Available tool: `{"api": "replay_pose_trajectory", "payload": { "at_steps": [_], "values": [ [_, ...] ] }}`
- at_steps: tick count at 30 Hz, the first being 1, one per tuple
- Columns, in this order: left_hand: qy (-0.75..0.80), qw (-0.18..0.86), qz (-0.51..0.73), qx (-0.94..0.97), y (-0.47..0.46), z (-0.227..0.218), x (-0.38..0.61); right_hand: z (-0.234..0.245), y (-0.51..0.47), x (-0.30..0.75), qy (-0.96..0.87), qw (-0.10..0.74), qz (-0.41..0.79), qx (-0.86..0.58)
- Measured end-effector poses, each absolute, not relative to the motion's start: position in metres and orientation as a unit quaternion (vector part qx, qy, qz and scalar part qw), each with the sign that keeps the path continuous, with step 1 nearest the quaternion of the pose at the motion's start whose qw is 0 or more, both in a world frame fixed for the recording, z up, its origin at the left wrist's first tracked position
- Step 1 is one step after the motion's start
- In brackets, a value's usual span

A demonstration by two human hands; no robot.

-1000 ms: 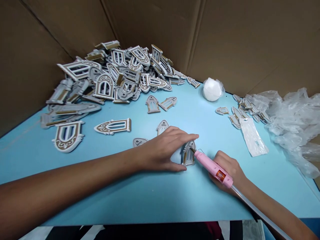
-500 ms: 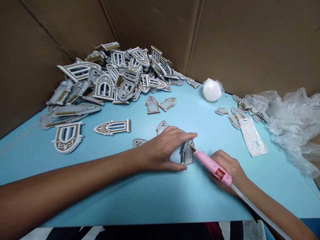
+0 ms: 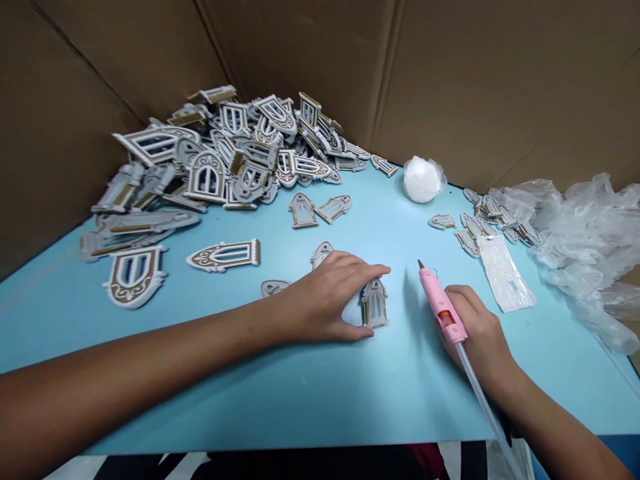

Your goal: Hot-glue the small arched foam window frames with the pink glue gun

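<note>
Blue desk (image 3: 300, 393) inside cardboard walls (image 3: 450, 87): your left grip (image 3: 320, 297) sat half-closed on the arched window cutout (image 3: 375, 305), just past your palm. Your right grip (image 3: 475, 327) was closed around a pink hot glue gun (image 3: 443, 310), nozzle up, clear of the cutout.

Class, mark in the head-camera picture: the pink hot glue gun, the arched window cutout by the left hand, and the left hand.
pink hot glue gun (image 3: 442, 308): head view, on the pink barrel.
arched window cutout (image 3: 375, 305): head view, on its central bar.
left hand (image 3: 320, 297): head view, on its back.
</note>
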State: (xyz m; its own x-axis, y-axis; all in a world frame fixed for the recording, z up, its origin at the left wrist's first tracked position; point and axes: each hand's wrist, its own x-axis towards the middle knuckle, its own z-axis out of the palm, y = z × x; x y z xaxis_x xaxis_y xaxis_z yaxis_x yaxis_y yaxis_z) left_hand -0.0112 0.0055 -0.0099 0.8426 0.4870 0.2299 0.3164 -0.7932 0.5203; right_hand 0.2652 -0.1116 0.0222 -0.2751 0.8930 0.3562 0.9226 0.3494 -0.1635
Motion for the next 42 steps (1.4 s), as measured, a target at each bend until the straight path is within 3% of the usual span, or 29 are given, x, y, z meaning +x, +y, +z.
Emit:
{"api": "replay_pose_trajectory", "payload": {
  "at_steps": [6, 11, 14, 21, 36, 42],
  "values": [
    [0.172, 0.164, 0.105, 0.966, 0.009, 0.003, -0.010, 0.019, -0.108, 0.277, -0.780, 0.243, -0.037, -0.576],
    [0.344, 0.105, 0.168, 0.918, 0.024, 0.009, -0.019, 0.022, -0.102, 0.283, -0.767, 0.263, -0.071, -0.581],
    [0.357, 0.085, 0.193, 0.910, 0.028, 0.011, -0.024, 0.024, -0.097, 0.286, -0.758, 0.275, -0.086, -0.586],
    [0.123, 0.208, 0.138, 0.961, 0.015, -0.001, -0.019, 0.023, -0.091, 0.289, -0.763, 0.278, -0.080, -0.578],
    [0.307, 0.187, 0.114, 0.926, 0.007, 0.001, -0.011, 0.018, -0.091, 0.289, -0.769, 0.277, -0.052, -0.574],
    [0.240, 0.218, 0.122, 0.938, 0.016, -0.004, -0.018, 0.017, -0.088, 0.290, -0.750, 0.309, -0.004, -0.584]
  ]
}}
